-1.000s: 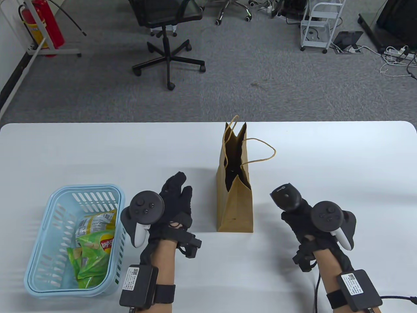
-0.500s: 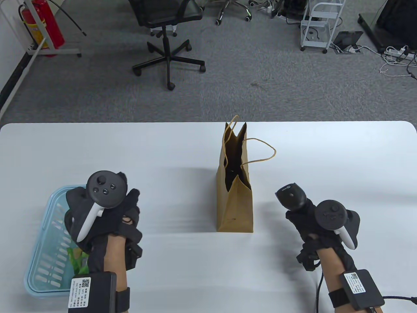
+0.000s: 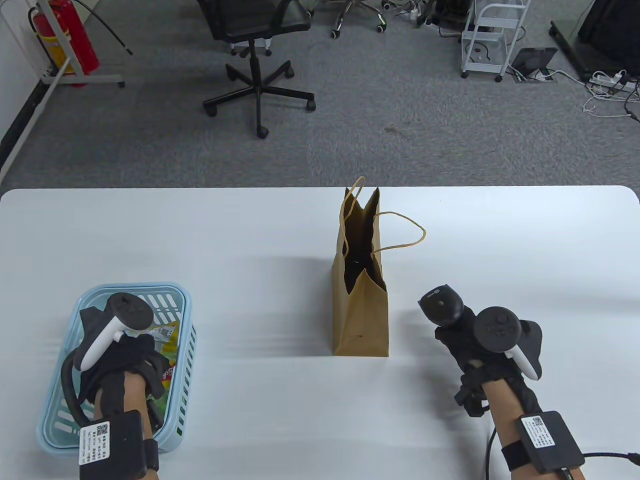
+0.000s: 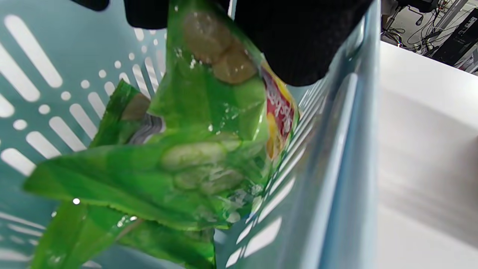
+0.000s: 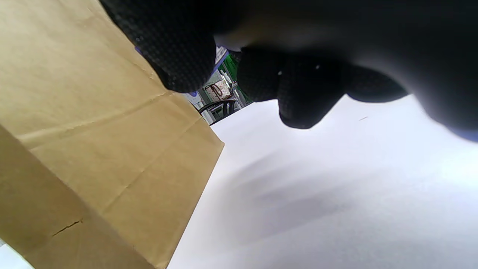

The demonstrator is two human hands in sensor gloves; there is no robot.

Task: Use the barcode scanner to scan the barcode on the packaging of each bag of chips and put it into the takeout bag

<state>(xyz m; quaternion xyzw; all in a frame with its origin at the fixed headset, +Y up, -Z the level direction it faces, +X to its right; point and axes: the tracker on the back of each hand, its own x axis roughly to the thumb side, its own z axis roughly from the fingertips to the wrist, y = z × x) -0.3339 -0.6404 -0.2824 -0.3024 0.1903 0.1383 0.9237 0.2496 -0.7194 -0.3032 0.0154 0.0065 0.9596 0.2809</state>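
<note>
My left hand reaches down into the light blue basket at the table's front left. In the left wrist view its gloved fingers pinch the top of a green bag of chips, and another green bag lies beneath it. A bit of a chips bag shows beside the hand in the table view. My right hand grips the black barcode scanner, which is held right of the takeout bag. The brown paper takeout bag stands upright and open in the table's middle.
The white table carries only the basket and the paper bag. The bag's side fills the left of the right wrist view, close to my curled fingers. An office chair and a cart stand on the floor beyond.
My left hand has swung left from beside the paper bag into the basket and taken hold of a green chips bag. The right hand with the scanner has barely shifted.
</note>
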